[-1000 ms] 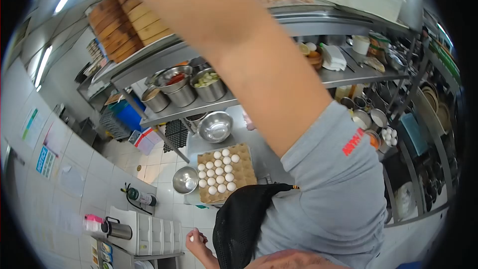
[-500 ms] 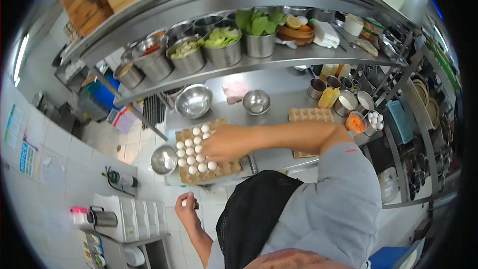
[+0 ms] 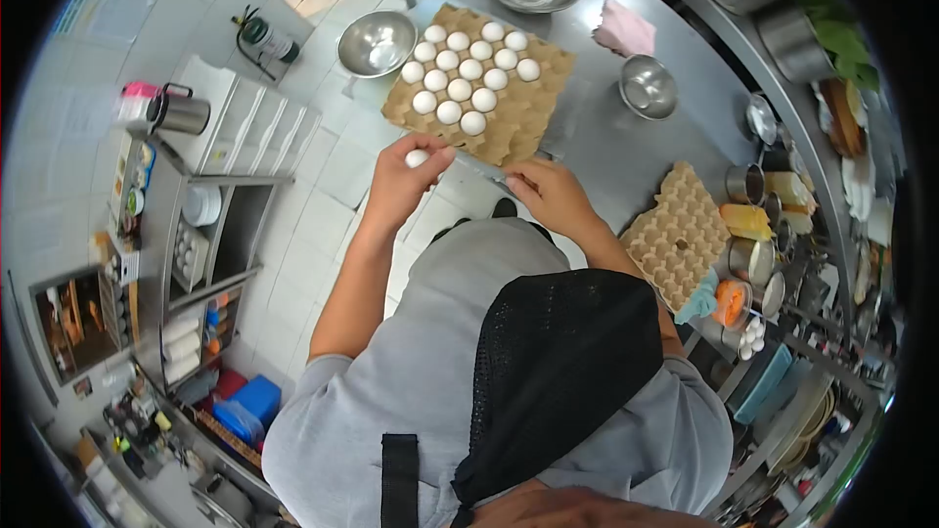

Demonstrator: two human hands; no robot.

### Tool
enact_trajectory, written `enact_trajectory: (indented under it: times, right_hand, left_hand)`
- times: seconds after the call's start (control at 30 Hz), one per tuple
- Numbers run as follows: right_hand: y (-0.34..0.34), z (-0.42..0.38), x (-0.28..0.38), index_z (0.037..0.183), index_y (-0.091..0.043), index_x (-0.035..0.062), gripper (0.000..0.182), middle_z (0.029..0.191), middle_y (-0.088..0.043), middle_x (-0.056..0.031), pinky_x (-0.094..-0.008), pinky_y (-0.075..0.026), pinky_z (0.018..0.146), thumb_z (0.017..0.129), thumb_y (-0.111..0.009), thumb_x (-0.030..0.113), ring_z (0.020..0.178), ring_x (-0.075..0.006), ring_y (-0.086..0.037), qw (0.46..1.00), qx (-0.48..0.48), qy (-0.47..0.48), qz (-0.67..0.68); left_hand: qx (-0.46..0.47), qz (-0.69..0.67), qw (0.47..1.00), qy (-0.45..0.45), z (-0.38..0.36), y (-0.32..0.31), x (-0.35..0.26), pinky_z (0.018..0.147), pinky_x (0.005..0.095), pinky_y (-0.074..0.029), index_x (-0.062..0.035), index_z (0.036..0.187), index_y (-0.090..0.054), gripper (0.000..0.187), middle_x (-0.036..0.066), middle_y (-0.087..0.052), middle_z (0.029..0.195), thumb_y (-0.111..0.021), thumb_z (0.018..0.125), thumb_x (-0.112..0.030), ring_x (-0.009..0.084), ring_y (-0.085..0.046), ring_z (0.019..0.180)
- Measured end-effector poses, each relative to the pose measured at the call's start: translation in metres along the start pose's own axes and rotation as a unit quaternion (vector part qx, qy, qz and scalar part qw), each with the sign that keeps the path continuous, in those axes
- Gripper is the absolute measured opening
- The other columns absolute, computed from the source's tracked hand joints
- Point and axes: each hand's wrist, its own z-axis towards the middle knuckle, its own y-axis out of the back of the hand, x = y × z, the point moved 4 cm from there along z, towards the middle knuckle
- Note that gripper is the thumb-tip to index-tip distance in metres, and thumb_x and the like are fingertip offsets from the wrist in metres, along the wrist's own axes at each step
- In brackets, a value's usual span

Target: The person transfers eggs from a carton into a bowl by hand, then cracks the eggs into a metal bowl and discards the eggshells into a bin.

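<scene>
An egg sits in my left hand, its fingers closed around it, just in front of the near edge of the cardboard egg tray. Several white eggs fill the left and middle of that tray; cups along its right side hold none. My right hand is at the counter edge by the tray's near right corner. Its fingers are drawn together, and what they grip, if anything, is hidden.
Steel bowls stand left of the tray, behind it and to its right. A pink cloth lies on the steel counter. Another egg tray is at the right, near squeeze bottles. A fire extinguisher is by the wall.
My view has tilted down and turned. My right hand has drawn back from over the eggs to the counter edge. My left hand, still holding an egg, is now closer to the tray.
</scene>
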Motion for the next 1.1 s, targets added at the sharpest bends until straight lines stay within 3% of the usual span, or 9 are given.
enact_trajectory:
  times: [0.13, 0.27, 0.47, 0.7, 0.77, 0.87, 0.97, 1.03, 1.1]
  right_hand:
    - [-0.013, 0.028, -0.003, 0.122, -0.071, 0.0045, 0.031, 0.093, -0.069, -0.007, -0.0316, -0.052, 0.065, 0.095, -0.075, 0.019, 0.072, -0.0161, -0.063, 0.99, 0.006, 0.003, 0.14]
    - [-0.013, 0.058, 0.013, 0.135, -0.063, 0.0049, 0.05, 0.107, -0.065, -0.0066, -0.0329, -0.051, 0.066, 0.09, -0.08, 0.018, 0.071, -0.0174, -0.06, 0.986, -0.002, 0.072, 0.148]
    - [-0.027, 0.115, 0.037, 0.137, -0.06, 0.0066, 0.057, 0.115, -0.06, -0.0082, -0.0354, -0.054, 0.074, 0.088, -0.084, 0.023, 0.084, -0.0218, -0.065, 0.985, -0.075, 0.146, 0.059]
    - [-0.063, 0.212, 0.034, 0.133, -0.06, 0.003, 0.048, 0.123, -0.063, -0.0117, -0.0353, -0.058, 0.083, 0.092, -0.078, 0.02, 0.096, -0.0213, -0.07, 0.991, -0.08, 0.046, 0.1]
    - [-0.079, 0.235, 0.034, 0.135, -0.058, 0.0014, 0.041, 0.126, -0.064, -0.0123, -0.0353, -0.058, 0.084, 0.099, -0.069, 0.016, 0.1, -0.0185, -0.068, 0.984, -0.07, 0.029, 0.164]
    - [-0.099, 0.27, 0.021, 0.143, -0.05, -0.0038, 0.04, 0.125, -0.064, -0.0131, -0.0352, -0.056, 0.084, 0.107, -0.053, 0.014, 0.102, -0.0178, -0.064, 0.838, -0.042, -0.11, 0.533]
    - [-0.1, 0.294, 0.027, 0.15, -0.045, -0.0034, 0.045, 0.126, -0.063, -0.0132, -0.0346, -0.055, 0.086, 0.108, -0.049, 0.014, 0.099, -0.0182, -0.063, 0.746, 0.006, -0.088, 0.66]
    - [-0.105, 0.304, 0.036, 0.149, -0.046, -0.0022, 0.045, 0.126, -0.063, -0.0122, -0.0338, -0.053, 0.087, 0.108, -0.05, 0.016, 0.097, -0.0164, -0.06, 0.746, -0.005, -0.096, 0.659]
    - [-0.107, 0.31, 0.045, 0.144, -0.05, -0.0017, 0.042, 0.124, -0.065, -0.0128, -0.0322, -0.053, 0.082, 0.106, -0.056, 0.015, 0.095, -0.0159, -0.06, 0.825, -0.062, -0.15, 0.542]
  left_hand:
    - [0.006, -0.012, 1.0, -0.015, 0.014, -0.018, -0.008, 0.061, 0.0245, -0.047, 0.0014, 0.116, -0.07, 0.035, 0.0, -0.067, 0.084, -0.082, 0.092, -0.022, 0.0079, -0.058, 0.068]
    - [0.02, -0.002, 0.999, -0.044, 0.036, -0.017, -0.007, 0.067, 0.0266, -0.049, 0.0018, 0.137, -0.058, 0.049, 0.004, -0.07, 0.097, -0.074, 0.099, -0.025, 0.0106, -0.061, 0.077]
    - [0.099, -0.148, 0.984, 0.008, 0.074, -0.012, -0.017, 0.101, 0.0374, -0.052, 0.0028, 0.164, -0.025, 0.087, 0.019, -0.058, 0.137, -0.029, 0.111, -0.065, 0.0242, -0.062, 0.123]
    - [0.19, -0.078, 0.979, -0.016, 0.136, 0.068, -0.027, 0.107, 0.04, -0.05, 0.0021, 0.166, -0.016, 0.096, 0.022, -0.053, 0.151, -0.025, 0.107, -0.073, 0.0284, -0.06, 0.13]
    - [0.175, -0.088, 0.98, -0.028, 0.153, 0.107, -0.031, 0.101, 0.037, -0.053, 0.0022, 0.163, -0.03, 0.085, 0.021, -0.061, 0.143, -0.039, 0.11, -0.063, 0.0263, -0.064, 0.124]
    - [0.102, 0.095, 0.983, -0.122, 0.19, 0.165, -0.027, 0.08, 0.0342, -0.056, 0.0007, 0.139, -0.063, 0.051, 0.016, -0.072, 0.121, -0.071, 0.101, -0.032, 0.0207, -0.07, 0.097]
    - [-0.043, 0.254, 0.946, -0.196, 0.228, 0.21, -0.01, 0.076, 0.0334, -0.055, 0.0026, 0.129, -0.067, 0.046, 0.014, -0.071, 0.105, -0.078, 0.093, -0.025, 0.0187, -0.067, 0.085]
    - [-0.074, 0.284, 0.932, -0.215, 0.25, 0.217, 0.004, 0.074, 0.0353, -0.054, 0.0032, 0.126, -0.067, 0.045, 0.015, -0.069, 0.098, -0.078, 0.091, -0.023, 0.0214, -0.066, 0.08]
    - [0.02, 0.179, 0.972, -0.148, 0.269, 0.213, 0.017, 0.074, 0.037, -0.055, 0.0028, 0.127, -0.067, 0.045, 0.017, -0.069, 0.098, -0.077, 0.09, -0.022, 0.0236, -0.066, 0.079]
